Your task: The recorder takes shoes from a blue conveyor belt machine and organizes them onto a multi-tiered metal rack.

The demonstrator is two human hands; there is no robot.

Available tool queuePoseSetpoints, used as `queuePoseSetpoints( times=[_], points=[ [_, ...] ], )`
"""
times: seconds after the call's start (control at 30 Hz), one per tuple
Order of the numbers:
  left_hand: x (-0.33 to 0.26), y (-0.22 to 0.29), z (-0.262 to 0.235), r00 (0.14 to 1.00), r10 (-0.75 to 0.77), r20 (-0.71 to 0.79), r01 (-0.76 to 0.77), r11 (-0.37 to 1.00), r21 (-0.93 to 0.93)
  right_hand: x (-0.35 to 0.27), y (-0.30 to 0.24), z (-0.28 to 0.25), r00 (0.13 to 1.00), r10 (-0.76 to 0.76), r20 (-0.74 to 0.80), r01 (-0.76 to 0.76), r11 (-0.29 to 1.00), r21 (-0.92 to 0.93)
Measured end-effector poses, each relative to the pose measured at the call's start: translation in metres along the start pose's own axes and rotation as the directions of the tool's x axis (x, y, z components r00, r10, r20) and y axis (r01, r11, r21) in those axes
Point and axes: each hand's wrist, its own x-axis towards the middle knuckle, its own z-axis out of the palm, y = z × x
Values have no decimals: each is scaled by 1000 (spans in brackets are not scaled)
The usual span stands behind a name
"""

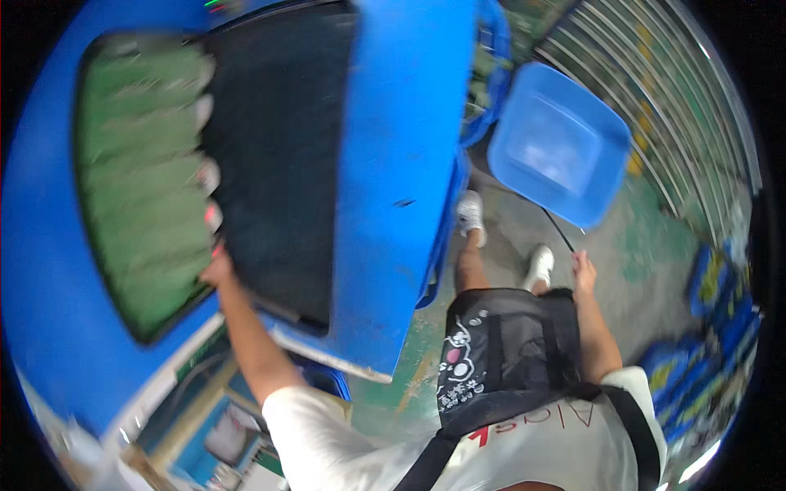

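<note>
My left hand (217,268) reaches to the lower right edge of a green panel with several ridged rows (139,180), set in a blue machine top (401,164). Rounded pale ends line that edge, one or two glowing red near my fingers. Motion blur hides whether the fingers grip anything. Down at my right side, my right hand (583,274) is closed on a thin dark rod (560,230), whose far end runs toward a blue plastic basin (565,147). A black belt area (278,155) lies beside the green rows.
I wear a black apron (516,344). Behind the basin stands a rack of metal bars (647,106). Blue packages with yellow marks (696,344) are stacked at the right. A blue tub (489,74) with green contents sits at the machine's far side. An open compartment (221,442) shows at the lower left.
</note>
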Motion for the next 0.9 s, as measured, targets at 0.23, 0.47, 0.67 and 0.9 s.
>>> queuePoseSetpoints(
  times=[0.23, 0.47, 0.67, 0.9],
  points=[
    [80, -254, -45, 987, 123, -104, -158, 605, -781, 16, -21, 37, 984, -61, 168, 6, 951, 310],
    [-169, -29, -157, 920, -240, 310, 372, 287, -883, 15, -9, -2, 996, 55, 63, -67, 976, 208],
    [-374, 72, -244, 913, 324, 246, 253, 19, -967, 20, 2, -4, 993, 63, 96, -85, 965, 250],
    [-473, 156, -230, 786, 359, 503, 395, 335, -856, -8, -112, -74, 953, -18, 303, -57, 970, 235]
  ],
)
